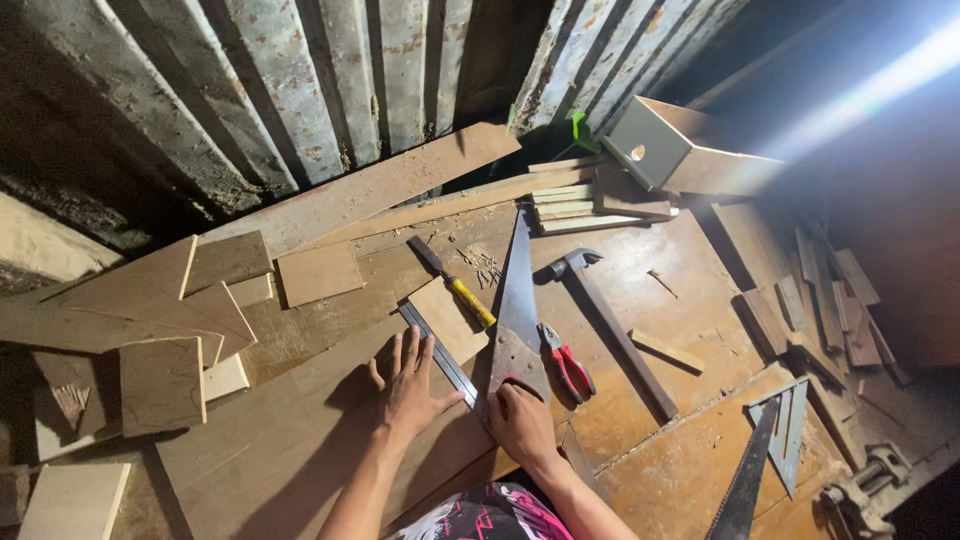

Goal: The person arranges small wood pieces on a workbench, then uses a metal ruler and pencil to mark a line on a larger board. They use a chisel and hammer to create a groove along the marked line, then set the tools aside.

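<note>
Steadying a wide wooden board (300,440) on the table (690,470), the left hand (408,385) is laid flat on it with the fingers (412,345) spread, their tips touching a metal straightedge (440,355) that is set slantwise across the wood. The right hand (520,420) is closed round the handle of a handsaw (518,300), the fingers wrapped tight; the blade is pointed away from the person and lies just beside the straightedge. The step in hand is judged to be the setting of the saw against a measured line, with no kerf to be seen yet. For the next move, firm downward pressure from the flat hand would be called for, and the teeth would need to be started gently on the board's edge, kept clear of the left fingertips. Just beyond the saw, a yellow-handled chisel (452,283), red-handled pliers (568,362) and a claw hammer (605,325) are left lying. Offcuts (160,385) are heaped at the left, and a second saw (745,480) is seen at the right.
</note>
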